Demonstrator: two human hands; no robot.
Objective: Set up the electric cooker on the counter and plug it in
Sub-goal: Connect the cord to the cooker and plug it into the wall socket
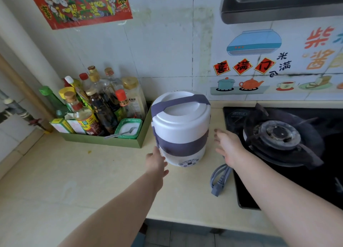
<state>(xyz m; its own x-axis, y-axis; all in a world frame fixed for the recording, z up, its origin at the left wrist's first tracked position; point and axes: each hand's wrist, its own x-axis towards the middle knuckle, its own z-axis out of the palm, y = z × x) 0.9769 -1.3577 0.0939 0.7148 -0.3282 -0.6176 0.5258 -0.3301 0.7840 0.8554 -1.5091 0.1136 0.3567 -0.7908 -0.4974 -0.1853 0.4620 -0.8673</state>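
tall white plastic electric cooker with purple band and carry strap stood upright on cream counter, between green condiment tray and black gas hob. left hand open, laid against lower side; right hand open, just beside, nothing held. grey power cord lies loose, unplugged. judged light, rigid, smooth and slippery; best gripped at both sides or by strap.

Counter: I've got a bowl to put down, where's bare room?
Free: the wide counter in front of the green condiment tray, left of the electric cooker. Crowded: between cooker and gas stove, where the right hand and grey power cord are.
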